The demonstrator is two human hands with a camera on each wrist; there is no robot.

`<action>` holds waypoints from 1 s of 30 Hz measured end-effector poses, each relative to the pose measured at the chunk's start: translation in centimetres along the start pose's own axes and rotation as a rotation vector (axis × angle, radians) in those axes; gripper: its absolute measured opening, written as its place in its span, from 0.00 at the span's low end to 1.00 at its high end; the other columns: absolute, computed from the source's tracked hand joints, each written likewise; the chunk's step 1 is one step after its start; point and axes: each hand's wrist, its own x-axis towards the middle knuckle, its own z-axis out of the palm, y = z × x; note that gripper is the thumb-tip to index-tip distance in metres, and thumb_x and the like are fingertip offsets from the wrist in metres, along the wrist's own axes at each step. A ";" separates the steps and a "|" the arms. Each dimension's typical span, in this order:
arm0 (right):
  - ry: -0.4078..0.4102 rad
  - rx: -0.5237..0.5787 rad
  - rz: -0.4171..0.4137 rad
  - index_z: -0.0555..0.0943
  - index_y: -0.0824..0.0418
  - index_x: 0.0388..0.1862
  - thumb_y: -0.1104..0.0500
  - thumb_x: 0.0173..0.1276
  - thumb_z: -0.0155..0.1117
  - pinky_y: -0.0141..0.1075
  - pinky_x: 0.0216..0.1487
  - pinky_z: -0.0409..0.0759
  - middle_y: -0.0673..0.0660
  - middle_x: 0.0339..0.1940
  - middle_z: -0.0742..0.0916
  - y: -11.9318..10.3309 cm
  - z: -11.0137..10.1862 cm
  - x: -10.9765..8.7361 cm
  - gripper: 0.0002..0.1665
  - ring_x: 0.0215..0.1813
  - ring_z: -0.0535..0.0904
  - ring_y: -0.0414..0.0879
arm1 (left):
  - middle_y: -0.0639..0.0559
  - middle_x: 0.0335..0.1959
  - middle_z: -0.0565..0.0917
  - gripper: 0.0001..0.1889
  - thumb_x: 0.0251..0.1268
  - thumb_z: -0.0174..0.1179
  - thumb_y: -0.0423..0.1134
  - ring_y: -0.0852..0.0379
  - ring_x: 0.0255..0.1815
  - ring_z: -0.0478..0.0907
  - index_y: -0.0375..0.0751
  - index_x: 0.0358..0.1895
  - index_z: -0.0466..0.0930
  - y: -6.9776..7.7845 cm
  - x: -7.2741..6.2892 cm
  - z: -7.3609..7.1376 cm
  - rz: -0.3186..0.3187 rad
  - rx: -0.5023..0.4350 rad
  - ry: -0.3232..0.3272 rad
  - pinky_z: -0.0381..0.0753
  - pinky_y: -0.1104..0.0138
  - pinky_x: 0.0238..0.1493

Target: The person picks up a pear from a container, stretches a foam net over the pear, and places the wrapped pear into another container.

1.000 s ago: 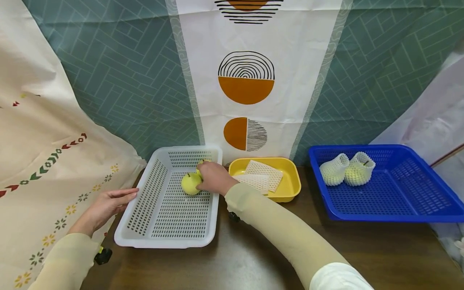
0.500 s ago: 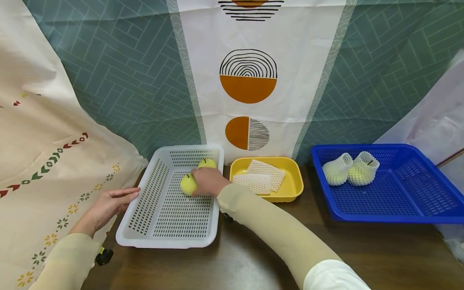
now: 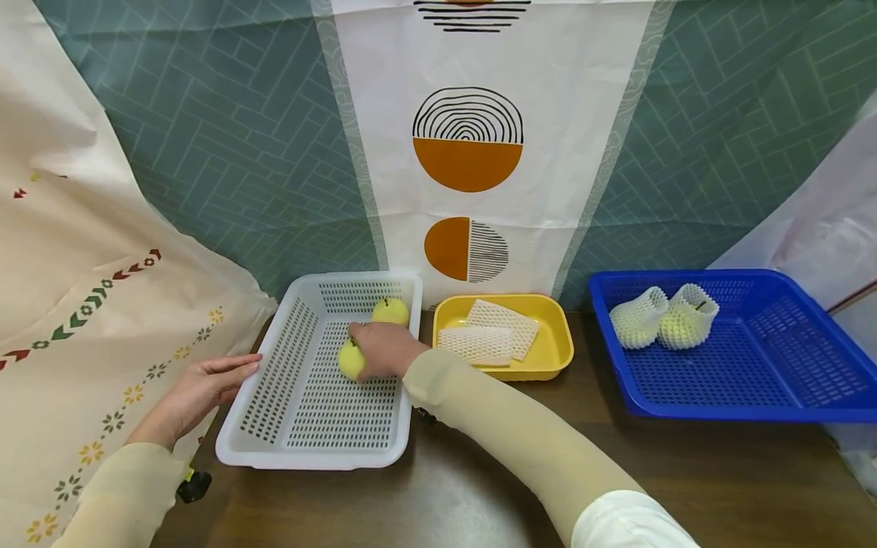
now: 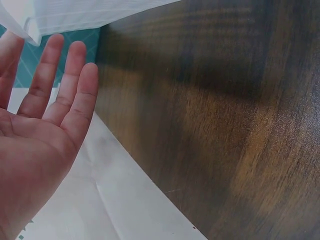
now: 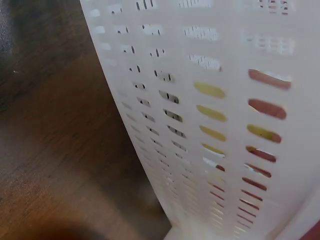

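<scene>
In the head view my right hand [image 3: 384,349] reaches over the right rim of a white perforated basket [image 3: 322,460]. Its thumb and fingers curl round the nearer yellow-green pear [image 3: 350,361], covering much of it. Just behind sits a second pear [image 3: 392,311] with a dark stem. Fingertips of my left hand [image 3: 205,390] touch the basket's left rim from outside. The left wrist view has that hand [image 4: 45,110] palm visible, fingers nearly straight. From the right wrist, the basket's slotted wall [image 5: 235,90] hides most of the right hand, and bits of yellow show through.
A yellow tray [image 3: 565,342] holding flat white foam nets [image 3: 476,345] stands right of the basket. Farther right, a blue basket [image 3: 726,380] contains two pears in foam sleeves [image 3: 687,323]. All stand on a dark wooden table [image 3: 473,487], with a patterned cloth [image 3: 274,152] behind.
My right hand has moved left and nearer, from beside both pears to round the nearer one, uncovering the rear pear. The left hand stays at the rim.
</scene>
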 end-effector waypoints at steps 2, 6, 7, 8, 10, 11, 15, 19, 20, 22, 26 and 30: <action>-0.012 0.005 -0.006 0.68 0.49 0.58 0.38 0.46 0.73 0.34 0.41 0.78 0.45 0.42 0.81 -0.2 0.2 -0.1 0.41 0.39 0.76 0.39 | 0.60 0.47 0.85 0.23 0.67 0.56 0.42 0.57 0.44 0.84 0.39 0.63 0.71 0.0 -0.1 0.0 -0.004 -0.008 -0.001 0.83 0.63 0.42; -0.028 -0.002 -0.019 0.71 0.50 0.57 0.39 0.46 0.73 0.33 0.42 0.77 0.45 0.41 0.82 -0.6 0.5 -0.3 0.41 0.39 0.75 0.38 | 0.60 0.46 0.85 0.23 0.67 0.56 0.42 0.57 0.44 0.84 0.39 0.63 0.71 -0.2 -0.2 0.1 -0.007 -0.020 0.000 0.83 0.63 0.42; -0.029 -0.001 -0.025 0.72 0.51 0.57 0.39 0.46 0.73 0.32 0.43 0.77 0.45 0.41 0.82 -0.7 0.5 -0.3 0.40 0.39 0.75 0.38 | 0.60 0.46 0.85 0.23 0.67 0.56 0.41 0.57 0.44 0.84 0.39 0.63 0.71 -0.2 -0.3 0.1 -0.005 -0.019 0.000 0.83 0.63 0.42; -0.030 -0.001 -0.031 0.73 0.51 0.55 0.40 0.46 0.74 0.32 0.43 0.77 0.45 0.40 0.81 -0.8 0.5 -0.4 0.39 0.39 0.75 0.38 | 0.60 0.46 0.85 0.23 0.67 0.56 0.41 0.56 0.44 0.84 0.38 0.63 0.70 -0.2 -0.3 0.1 -0.002 -0.022 0.001 0.83 0.63 0.42; -0.029 0.006 -0.040 0.74 0.52 0.53 0.40 0.45 0.74 0.31 0.42 0.76 0.44 0.38 0.81 -0.9 0.6 -0.4 0.37 0.39 0.74 0.38 | 0.60 0.46 0.85 0.23 0.66 0.56 0.41 0.57 0.44 0.84 0.38 0.63 0.70 -0.3 -0.3 0.2 -0.001 -0.022 0.005 0.83 0.63 0.42; -0.026 0.007 -0.047 0.74 0.52 0.51 0.41 0.45 0.74 0.31 0.42 0.76 0.45 0.37 0.81 -1.0 0.6 -0.5 0.36 0.38 0.74 0.38 | 0.60 0.46 0.85 0.23 0.66 0.56 0.41 0.57 0.44 0.84 0.38 0.63 0.70 -0.3 -0.3 0.2 -0.001 -0.018 0.006 0.83 0.64 0.42; -0.028 0.025 -0.059 0.74 0.51 0.48 0.42 0.45 0.75 0.29 0.40 0.75 0.44 0.35 0.79 -1.0 0.6 -0.5 0.33 0.36 0.74 0.38 | 0.60 0.45 0.85 0.24 0.66 0.56 0.42 0.57 0.43 0.84 0.38 0.63 0.70 -0.2 -0.3 0.2 -0.006 -0.005 0.016 0.83 0.63 0.41; -0.018 0.046 -0.067 0.74 0.51 0.45 0.43 0.45 0.75 0.28 0.38 0.74 0.43 0.33 0.78 -0.8 0.6 -0.5 0.31 0.36 0.74 0.38 | 0.60 0.46 0.85 0.24 0.66 0.56 0.42 0.56 0.43 0.84 0.37 0.64 0.69 -0.1 -0.1 0.2 -0.005 0.005 0.016 0.83 0.63 0.41; -0.016 0.061 -0.064 0.74 0.51 0.45 0.43 0.44 0.76 0.28 0.38 0.74 0.43 0.33 0.78 -0.7 0.5 -0.6 0.30 0.36 0.74 0.38 | 0.60 0.46 0.85 0.25 0.66 0.56 0.42 0.56 0.44 0.84 0.37 0.64 0.69 -0.1 -0.1 0.3 -0.003 0.010 0.017 0.83 0.63 0.41; -0.004 0.091 -0.058 0.73 0.50 0.44 0.44 0.44 0.76 0.28 0.38 0.74 0.43 0.32 0.77 -0.7 0.3 -0.7 0.30 0.36 0.74 0.38 | 0.60 0.45 0.85 0.25 0.66 0.56 0.42 0.56 0.43 0.84 0.37 0.64 0.69 0.0 -0.1 0.3 -0.001 0.021 0.020 0.83 0.62 0.41; 0.033 0.160 -0.061 0.73 0.49 0.44 0.44 0.43 0.76 0.28 0.38 0.74 0.42 0.33 0.77 -0.4 -0.3 -1.1 0.30 0.36 0.74 0.38 | 0.61 0.44 0.86 0.24 0.66 0.57 0.45 0.56 0.42 0.85 0.40 0.63 0.71 0.0 -0.1 0.4 -0.009 0.058 0.040 0.83 0.61 0.40; 0.089 0.246 -0.078 0.74 0.51 0.48 0.44 0.42 0.75 0.27 0.38 0.74 0.42 0.35 0.79 0.5 -0.8 -2.1 0.33 0.37 0.74 0.37 | 0.63 0.44 0.86 0.25 0.65 0.57 0.46 0.57 0.42 0.85 0.42 0.63 0.71 -0.1 0.0 0.3 -0.021 0.078 0.045 0.83 0.62 0.40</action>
